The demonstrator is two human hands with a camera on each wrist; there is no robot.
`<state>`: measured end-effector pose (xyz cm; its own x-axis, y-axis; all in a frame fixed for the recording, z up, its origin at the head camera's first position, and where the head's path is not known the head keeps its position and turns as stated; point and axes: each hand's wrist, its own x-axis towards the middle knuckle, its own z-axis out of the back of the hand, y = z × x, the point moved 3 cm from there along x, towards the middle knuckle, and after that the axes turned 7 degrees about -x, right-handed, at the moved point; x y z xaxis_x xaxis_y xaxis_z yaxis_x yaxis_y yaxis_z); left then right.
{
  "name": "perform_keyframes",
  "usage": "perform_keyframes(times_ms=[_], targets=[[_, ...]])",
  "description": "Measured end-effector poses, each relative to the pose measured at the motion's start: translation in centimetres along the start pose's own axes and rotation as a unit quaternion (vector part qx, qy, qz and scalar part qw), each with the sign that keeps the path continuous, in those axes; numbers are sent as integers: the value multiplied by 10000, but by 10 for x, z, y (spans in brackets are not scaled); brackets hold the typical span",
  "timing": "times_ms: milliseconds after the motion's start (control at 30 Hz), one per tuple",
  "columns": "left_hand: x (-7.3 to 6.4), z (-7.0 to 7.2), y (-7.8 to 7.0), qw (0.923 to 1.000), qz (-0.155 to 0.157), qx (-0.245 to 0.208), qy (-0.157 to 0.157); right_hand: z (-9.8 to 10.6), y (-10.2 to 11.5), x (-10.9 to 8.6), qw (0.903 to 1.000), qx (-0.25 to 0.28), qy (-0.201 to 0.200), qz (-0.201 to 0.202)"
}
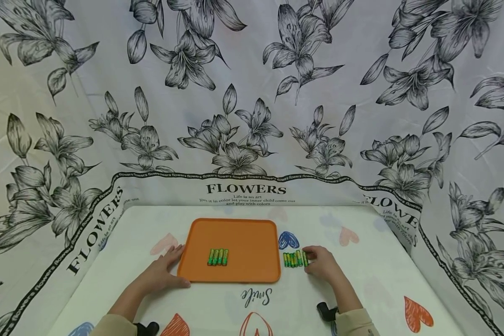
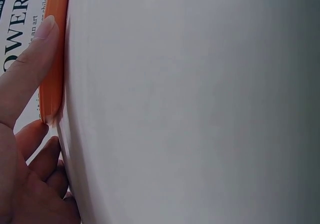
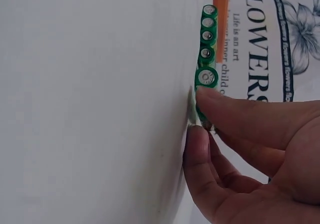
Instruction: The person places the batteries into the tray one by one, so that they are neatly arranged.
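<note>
Steadying the orange tray [image 1: 243, 240], apparently, the spread left hand [image 1: 161, 272] touches its left edge; past its right edge, the right hand [image 1: 322, 264] pinches a battery [image 1: 305, 259] ending a row [image 1: 293, 260]; four batteries [image 1: 220, 257] lie inside.

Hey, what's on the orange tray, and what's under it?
Four green batteries lie side by side on the orange tray. Printed tablecloth shows around it; whatever lies directly underneath is covered.

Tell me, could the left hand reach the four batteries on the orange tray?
Probably yes: the left hand is at the left edge of the orange tray, and nothing but tray shows between it and the four batteries.
</note>
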<state>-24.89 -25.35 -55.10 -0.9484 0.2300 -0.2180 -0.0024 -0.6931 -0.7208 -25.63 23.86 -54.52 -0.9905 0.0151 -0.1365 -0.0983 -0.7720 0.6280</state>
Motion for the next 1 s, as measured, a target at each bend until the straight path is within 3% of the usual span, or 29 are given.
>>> perform_keyframes(times_ms=[233,400,733,1000], targets=[[1,0,1,10000,12,23,22,7,1,-4,9983,556,-34,-140],[2,0,3,10000,30,33,28,9,14,-5,9954,953,-8,-105],[2,-1,3,9999,92,40,58,2,57,-2,9964,734,217,360],[0,0,1,10000,46,25,13,-20,80,0,9934,768,334,782]])
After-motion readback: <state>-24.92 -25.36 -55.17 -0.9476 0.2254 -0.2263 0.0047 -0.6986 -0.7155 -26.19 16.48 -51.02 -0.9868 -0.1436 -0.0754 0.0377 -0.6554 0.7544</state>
